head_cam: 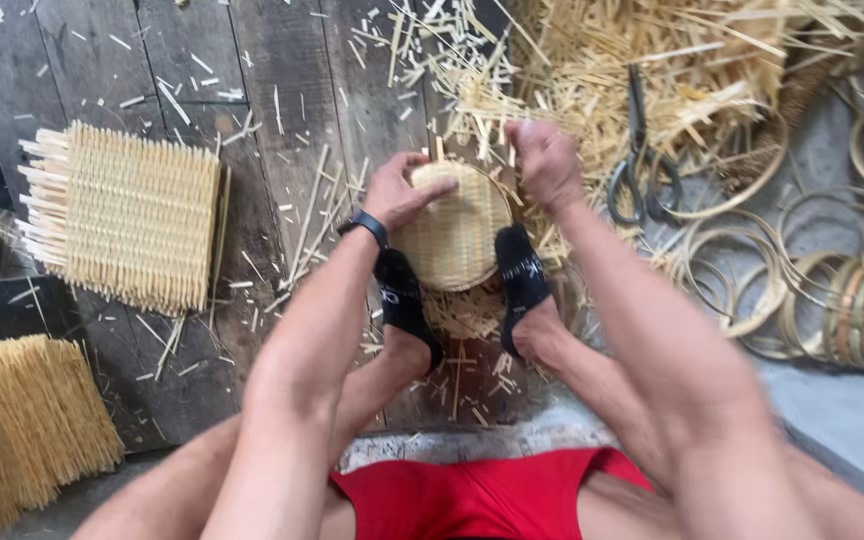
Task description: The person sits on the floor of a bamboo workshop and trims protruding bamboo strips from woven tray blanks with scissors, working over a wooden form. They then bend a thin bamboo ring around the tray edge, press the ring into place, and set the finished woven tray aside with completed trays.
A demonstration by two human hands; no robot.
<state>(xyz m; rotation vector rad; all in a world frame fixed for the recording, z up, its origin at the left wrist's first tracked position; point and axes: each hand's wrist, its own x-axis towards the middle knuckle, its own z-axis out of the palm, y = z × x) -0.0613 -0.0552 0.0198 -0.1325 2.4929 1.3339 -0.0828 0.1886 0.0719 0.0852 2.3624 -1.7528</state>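
Basket-weaving workshop: bamboo strips (pixel 652 60), hoops (pixel 852 300), scissors (pixel 637 160)

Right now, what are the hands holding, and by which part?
The round woven bamboo basket: left hand on its upper left rim, right hand at the upper right rim; both feet brace it below.

Lighting's decent from where I sit: soft, even daylight, no glare, only faint shadows under my forearms on the plank floor (pixel 282 90). My right hand (pixel 546 160) and forearm are smeared with motion blur; my left hand (pixel 402 192) is sharper. Wide lens bends the edges, and the dark top-left corner loses detail.
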